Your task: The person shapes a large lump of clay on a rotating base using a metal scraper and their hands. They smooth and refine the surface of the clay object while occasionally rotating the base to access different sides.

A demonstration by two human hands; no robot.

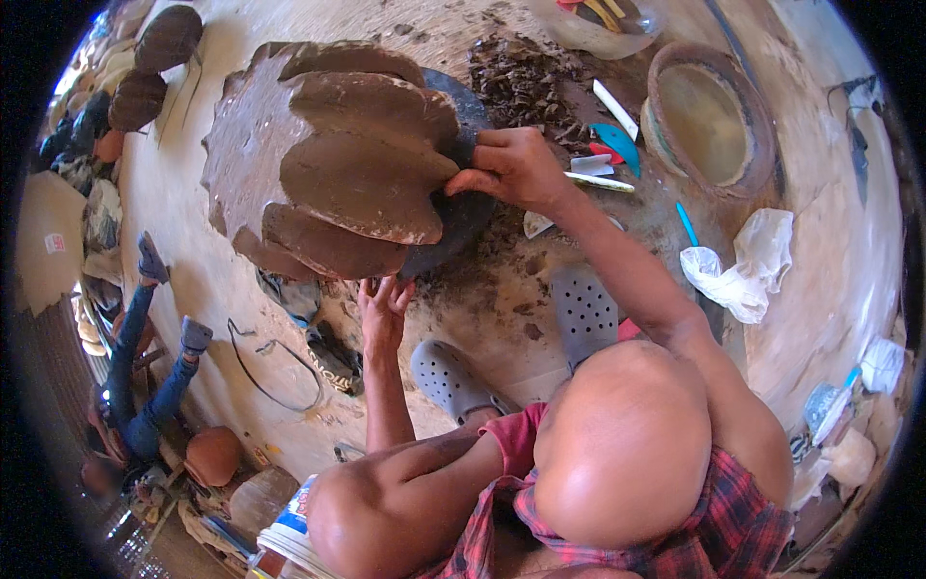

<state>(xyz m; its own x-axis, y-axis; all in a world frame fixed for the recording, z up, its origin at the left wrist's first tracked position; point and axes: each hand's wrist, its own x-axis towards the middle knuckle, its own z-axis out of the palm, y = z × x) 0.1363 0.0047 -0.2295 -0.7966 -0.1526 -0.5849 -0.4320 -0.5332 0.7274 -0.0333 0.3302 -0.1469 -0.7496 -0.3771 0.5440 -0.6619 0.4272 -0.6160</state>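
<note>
A large lobed brown clay piece (357, 174) with a scalloped outline sits on a dark round base (446, 236). My right hand (506, 164) is curled at its right side, thumb at a lobe's tip and fingers by the base's edge; exactly what the fingertips grip is partly hidden. Below the piece, my left hand (384, 314) reaches up with fingers apart, fingertips at its lower edge.
Clay scraps (521, 87), thin tools (617, 111), a basin of cloudy water (704, 125) and white plastic (733, 280) lie rightward. A cable loop (275, 372), another person's legs (154, 405) and pots (212, 454) are leftward. My clogs (584, 304) are below the piece.
</note>
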